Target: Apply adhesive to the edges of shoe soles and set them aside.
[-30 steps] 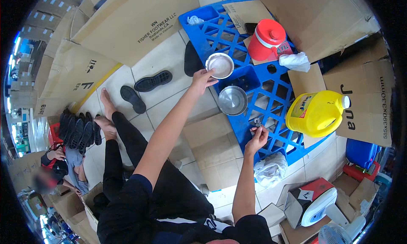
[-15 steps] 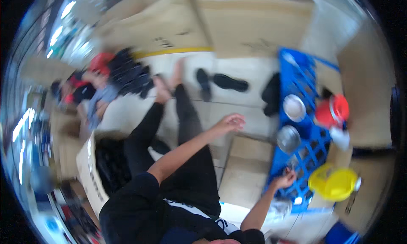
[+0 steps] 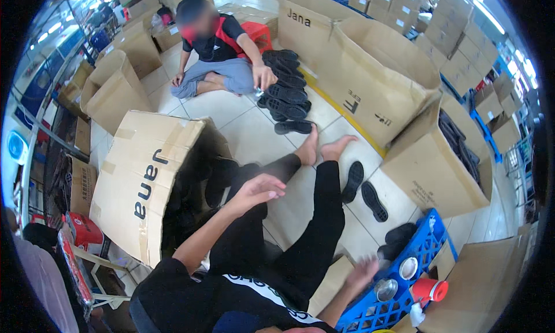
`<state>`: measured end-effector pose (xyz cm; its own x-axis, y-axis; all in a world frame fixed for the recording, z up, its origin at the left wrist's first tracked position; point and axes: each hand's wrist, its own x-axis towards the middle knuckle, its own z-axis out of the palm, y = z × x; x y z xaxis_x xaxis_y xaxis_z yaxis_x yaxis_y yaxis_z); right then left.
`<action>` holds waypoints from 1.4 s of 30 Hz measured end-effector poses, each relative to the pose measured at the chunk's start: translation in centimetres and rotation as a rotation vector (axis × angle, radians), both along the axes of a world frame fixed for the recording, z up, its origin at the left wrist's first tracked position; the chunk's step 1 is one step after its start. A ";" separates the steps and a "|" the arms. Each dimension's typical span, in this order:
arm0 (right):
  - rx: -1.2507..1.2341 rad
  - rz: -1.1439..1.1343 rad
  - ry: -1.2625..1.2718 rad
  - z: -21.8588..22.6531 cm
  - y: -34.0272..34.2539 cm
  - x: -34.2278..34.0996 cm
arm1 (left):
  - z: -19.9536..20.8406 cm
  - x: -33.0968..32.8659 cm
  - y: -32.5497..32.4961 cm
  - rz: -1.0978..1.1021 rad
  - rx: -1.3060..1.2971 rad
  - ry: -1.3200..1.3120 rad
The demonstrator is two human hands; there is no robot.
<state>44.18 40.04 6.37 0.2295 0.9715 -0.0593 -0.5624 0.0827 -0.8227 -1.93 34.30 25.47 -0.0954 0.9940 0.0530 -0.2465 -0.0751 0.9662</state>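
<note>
Above my lap, near the mouth of a tipped cardboard box (image 3: 124,177), my left hand (image 3: 258,189) is held out with its fingers apart and nothing in it. Dark shoe soles or similar black pieces lie in that box, partly in shadow. My right hand (image 3: 363,273) is beside a blue plastic crate (image 3: 425,240), its fingers smeared by motion. On the crate stand a white-filled cup (image 3: 408,268), a metal bowl (image 3: 385,289) and a red container (image 3: 428,290). Past my feet, two black shoe soles (image 3: 374,202) (image 3: 352,181) lie on the tiles.
A co-worker (image 3: 214,55) sits cross-legged on the floor beside a pile of black soles (image 3: 286,87), one hand over it. Large open cartons (image 3: 376,73) line the far right. One carton (image 3: 442,154) holds dark pieces. A stool-like frame (image 3: 104,275) stands at the left.
My view has swung left and up, bringing the co-worker and far cartons into sight. My right hand has left the spot over the crate's front part; my left hand remains raised.
</note>
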 end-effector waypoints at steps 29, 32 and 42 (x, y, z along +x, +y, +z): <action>0.109 1.277 0.013 9.9 15.3 -61.0 | 2.9 -7.5 -9.7 0.150 0.255 -0.430; 0.223 1.310 -0.209 10.8 13.6 -56.4 | 3.1 -6.8 -9.3 0.138 0.246 -0.379; 0.032 0.513 -0.282 10.5 -0.1 -14.9 | 1.1 -0.4 -6.0 -0.104 0.129 -0.291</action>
